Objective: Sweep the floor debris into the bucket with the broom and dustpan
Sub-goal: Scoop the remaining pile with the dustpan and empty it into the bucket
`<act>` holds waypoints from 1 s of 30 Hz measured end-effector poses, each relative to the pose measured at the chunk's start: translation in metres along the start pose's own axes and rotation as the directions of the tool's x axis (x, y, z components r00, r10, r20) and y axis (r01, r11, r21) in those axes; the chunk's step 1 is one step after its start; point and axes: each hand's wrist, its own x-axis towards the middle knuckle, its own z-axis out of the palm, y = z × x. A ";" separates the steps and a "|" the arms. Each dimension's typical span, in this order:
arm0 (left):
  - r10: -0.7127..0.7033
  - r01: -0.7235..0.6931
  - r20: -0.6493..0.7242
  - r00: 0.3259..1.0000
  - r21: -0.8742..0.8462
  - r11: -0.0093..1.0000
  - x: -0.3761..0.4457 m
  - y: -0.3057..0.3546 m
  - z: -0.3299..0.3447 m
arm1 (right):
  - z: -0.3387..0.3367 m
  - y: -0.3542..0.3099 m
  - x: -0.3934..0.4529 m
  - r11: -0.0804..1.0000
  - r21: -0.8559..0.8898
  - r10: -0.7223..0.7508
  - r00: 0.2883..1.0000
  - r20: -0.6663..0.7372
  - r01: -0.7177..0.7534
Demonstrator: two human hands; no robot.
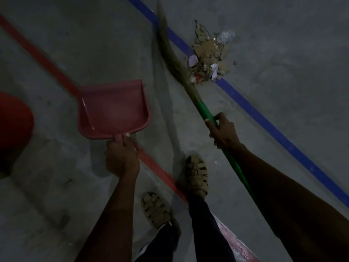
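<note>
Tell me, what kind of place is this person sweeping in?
Probably a warehouse, workshop or similar work hall, though I can't be sure. The bare grey concrete floor carries painted lane lines, one blue line and one red line, and the debris is mostly torn cardboard and paper scraps.

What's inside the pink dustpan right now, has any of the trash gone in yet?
Nothing shows inside the dustpan; its tray looks bare. The debris pile lies on the floor across the blue line, beside the broom bristles. The dim light could hide fine dust.
</note>
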 end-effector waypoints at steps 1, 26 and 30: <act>-0.030 0.030 -0.004 1.000 -0.006 1.000 0.002 -0.005 -0.002 | 0.009 -0.005 0.001 1.000 -0.020 -0.014 0.999 0.034 0.014; -0.012 0.007 0.076 0.997 0.070 0.998 -0.005 -0.055 -0.015 | 0.023 0.005 -0.006 0.996 -0.077 0.040 0.998 -0.051 -0.043; -0.056 0.051 0.073 0.996 0.057 0.997 -0.005 -0.063 -0.018 | 0.053 -0.013 -0.006 0.982 -0.167 -0.068 0.993 0.097 0.084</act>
